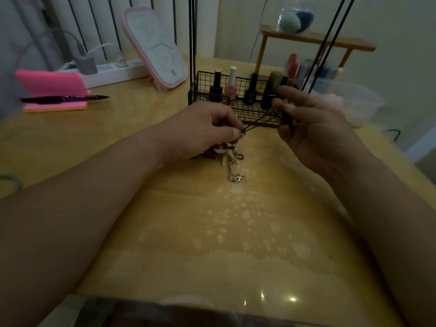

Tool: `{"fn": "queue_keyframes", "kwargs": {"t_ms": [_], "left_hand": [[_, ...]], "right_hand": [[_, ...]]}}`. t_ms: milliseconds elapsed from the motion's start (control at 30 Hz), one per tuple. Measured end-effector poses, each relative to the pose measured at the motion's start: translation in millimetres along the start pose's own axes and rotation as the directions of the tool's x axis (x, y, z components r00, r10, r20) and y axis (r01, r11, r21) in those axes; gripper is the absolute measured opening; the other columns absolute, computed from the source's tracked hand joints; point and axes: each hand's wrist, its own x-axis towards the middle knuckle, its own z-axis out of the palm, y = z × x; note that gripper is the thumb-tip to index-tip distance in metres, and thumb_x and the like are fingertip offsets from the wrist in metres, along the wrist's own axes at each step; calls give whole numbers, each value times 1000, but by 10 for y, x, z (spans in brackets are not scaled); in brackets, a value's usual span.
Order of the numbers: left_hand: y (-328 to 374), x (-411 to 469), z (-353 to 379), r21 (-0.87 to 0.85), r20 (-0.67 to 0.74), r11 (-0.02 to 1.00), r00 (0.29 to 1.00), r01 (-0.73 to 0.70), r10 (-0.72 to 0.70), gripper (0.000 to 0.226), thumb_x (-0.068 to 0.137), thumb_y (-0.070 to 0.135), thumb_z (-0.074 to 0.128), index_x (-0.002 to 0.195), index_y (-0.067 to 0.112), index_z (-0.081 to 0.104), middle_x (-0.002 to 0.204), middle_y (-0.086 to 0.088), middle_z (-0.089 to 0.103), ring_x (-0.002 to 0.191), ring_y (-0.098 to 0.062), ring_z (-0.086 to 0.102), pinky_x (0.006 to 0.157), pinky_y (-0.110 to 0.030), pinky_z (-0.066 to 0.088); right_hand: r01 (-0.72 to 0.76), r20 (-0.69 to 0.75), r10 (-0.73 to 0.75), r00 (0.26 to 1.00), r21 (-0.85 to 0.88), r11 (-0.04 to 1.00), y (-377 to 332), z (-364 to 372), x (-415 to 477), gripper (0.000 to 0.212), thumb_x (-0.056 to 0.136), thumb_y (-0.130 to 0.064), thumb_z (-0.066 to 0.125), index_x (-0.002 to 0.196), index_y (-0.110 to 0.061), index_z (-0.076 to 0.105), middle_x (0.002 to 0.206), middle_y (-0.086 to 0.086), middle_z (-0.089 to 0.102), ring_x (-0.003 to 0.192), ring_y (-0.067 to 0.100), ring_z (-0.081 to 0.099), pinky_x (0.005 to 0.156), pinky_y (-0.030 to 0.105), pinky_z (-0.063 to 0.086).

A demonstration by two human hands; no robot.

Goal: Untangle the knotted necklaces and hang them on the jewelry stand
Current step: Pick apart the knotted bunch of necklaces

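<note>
Pinching the knotted necklaces (227, 154) in the left hand (207, 128) just above the table (212, 232), drawing dark cords (259, 119) taut with the gripping right hand (313, 131); possibly cinching everything tighter by pulling harder.

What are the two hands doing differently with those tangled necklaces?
The left hand sits low, knuckles up, pinching the dark cords just above the tangled bundle; the right hand is higher, palm toward the camera, pinching the cords' far end. Both grip the same cords, stretched between them.
</note>
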Motion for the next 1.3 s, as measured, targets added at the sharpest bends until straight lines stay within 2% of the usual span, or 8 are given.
{"fn": "queue_keyframes", "kwargs": {"t_ms": [167, 333, 533, 633, 800, 967, 1133, 1300], "left_hand": [[-17, -3, -15, -116, 15, 993, 1000, -14, 16, 10, 104, 17, 61, 108, 18, 69, 68, 4, 60, 65, -17, 54, 65, -37, 53], [9, -2, 19, -176, 17, 984, 1000, -17, 20, 8, 105, 15, 59, 108, 15, 66, 65, 0, 57, 61, -14, 54, 55, -30, 53], [-26, 16, 25, -199, 6, 978, 998, -63, 66, 11, 104, 12, 61, 113, 11, 65, 64, 8, 62, 61, -10, 57, 54, -25, 50], [-17, 14, 55, -204, -1, 976, 997, -81, 82, 12, 102, 11, 63, 114, 10, 65, 69, 7, 65, 62, -11, 58, 52, -24, 50], [-22, 31, 78, -193, -36, 977, 995, -95, 90, 11, 100, 9, 65, 110, 13, 68, 78, 3, 68, 67, -11, 59, 59, -23, 51], [-29, 27, 33, -168, -75, 981, 994, -96, 84, 14, 101, 10, 65, 113, 15, 68, 85, -2, 68, 69, -11, 59, 63, -24, 53], [-56, 31, 12, 12, -26, 998, 998, -59, 59, 30, 97, 12, 68, 123, 28, 66, 111, 4, 69, 86, -2, 68, 73, -20, 56], [-58, 31, 19, 175, 24, 981, 997, -81, 78, 43, 94, 25, 74, 129, 43, 58, 123, 16, 61, 103, 1, 63, 83, -13, 52]], "right_hand": [[-136, -26, 135, 991, -314, 940, 31, -23, 1, 35, 103, 1, 48, 125, -15, 70, 116, 7, 75, 88, 11, 67, 66, 21, 52], [-114, 51, 161, 986, -509, 853, 38, 23, -39, 36, 104, 1, 48, 120, -19, 71, 111, 4, 78, 87, 12, 67, 67, 25, 51], [-47, 264, 215, 940, -525, 850, 26, 34, -92, 28, 108, -23, 51, 129, -24, 69, 113, 2, 77, 85, 15, 62, 80, 37, 47], [23, 328, 208, 921, -580, 814, 59, 72, -111, 34, 94, -41, 69, 123, -25, 71, 103, 2, 75, 82, 16, 61, 75, 34, 49], [74, 288, 146, 946, -633, 771, 82, 84, -107, 17, 92, -17, 76, 108, -14, 74, 93, 8, 77, 78, 17, 65, 72, 32, 53], [148, 268, 77, 960, -722, 676, 35, 55, -136, 7, 97, -24, 69, 97, -23, 75, 91, -3, 74, 83, 14, 65, 81, 34, 53], [101, 273, 46, 961, -498, 861, 2, 40, -102, 13, 105, -17, 53, 101, -14, 65, 93, 2, 75, 103, 23, 72, 96, 40, 55], [-31, 283, 91, 955, -209, 977, -2, 95, -98, 16, 108, -17, 42, 95, -13, 51, 72, 1, 50, 70, 22, 64, 82, 43, 59]]}}
